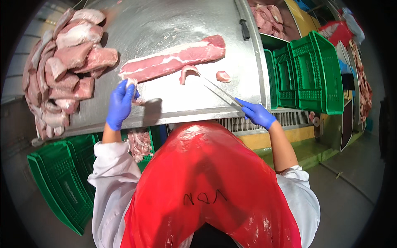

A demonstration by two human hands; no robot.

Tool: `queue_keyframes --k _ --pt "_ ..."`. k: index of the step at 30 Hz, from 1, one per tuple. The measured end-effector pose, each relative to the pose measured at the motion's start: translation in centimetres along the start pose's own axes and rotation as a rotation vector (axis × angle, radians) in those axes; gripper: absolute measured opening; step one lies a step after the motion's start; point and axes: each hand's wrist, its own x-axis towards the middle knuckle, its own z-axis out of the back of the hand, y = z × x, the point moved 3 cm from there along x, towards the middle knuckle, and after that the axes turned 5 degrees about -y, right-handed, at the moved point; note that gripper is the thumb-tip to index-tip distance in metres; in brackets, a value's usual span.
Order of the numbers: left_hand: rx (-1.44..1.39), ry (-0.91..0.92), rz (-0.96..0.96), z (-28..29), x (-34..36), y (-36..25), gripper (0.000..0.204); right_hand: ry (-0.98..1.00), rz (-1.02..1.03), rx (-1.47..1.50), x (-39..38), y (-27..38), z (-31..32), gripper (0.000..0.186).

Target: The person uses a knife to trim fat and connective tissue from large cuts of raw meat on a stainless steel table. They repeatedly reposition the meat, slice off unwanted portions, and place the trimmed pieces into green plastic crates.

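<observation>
A long pork loin [173,62] lies slantwise on the steel table. My gloved left hand [120,103] is closed on a pale scrap of meat [132,81] at the loin's near left end; part of the scrap is hidden by the fingers. In my gloved right hand [257,114] is a knife [221,91], its long thin blade pointing up and left toward the loin. A curled strip of meat [188,71] sits at the blade's tip, beside the loin's near edge. Farther right lies a small separate meat piece [223,76].
Large meat pieces [74,58] are heaped on the table's left side. A black-handled tool [245,31] lies near its right edge. Green crates [316,74] stand at right, others [62,182] at lower left, with trimmings [139,144] beside them. More meat [269,18] fills a bin at upper right.
</observation>
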Motion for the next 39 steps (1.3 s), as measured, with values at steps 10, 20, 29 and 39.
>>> queue_keyframes --k 10,20,29,39 --pt "-0.398 0.233 -0.582 -19.7 8.1 -28.6 0.022 -0.479 -0.084 0.916 -9.0 -10.7 2.4 0.051" --pt "1.05 0.407 -0.595 -35.0 7.5 -6.9 0.053 -0.822 -0.253 0.977 -16.2 -15.3 0.9 0.043" --pt "0.884 0.076 -0.416 -19.7 4.6 9.5 0.02 -0.832 -0.204 0.995 -14.1 -18.7 1.4 0.029" --pt "0.864 -0.6 0.091 6.8 -9.0 22.4 0.017 -0.327 0.084 0.58 6.1 -9.8 3.9 0.027"
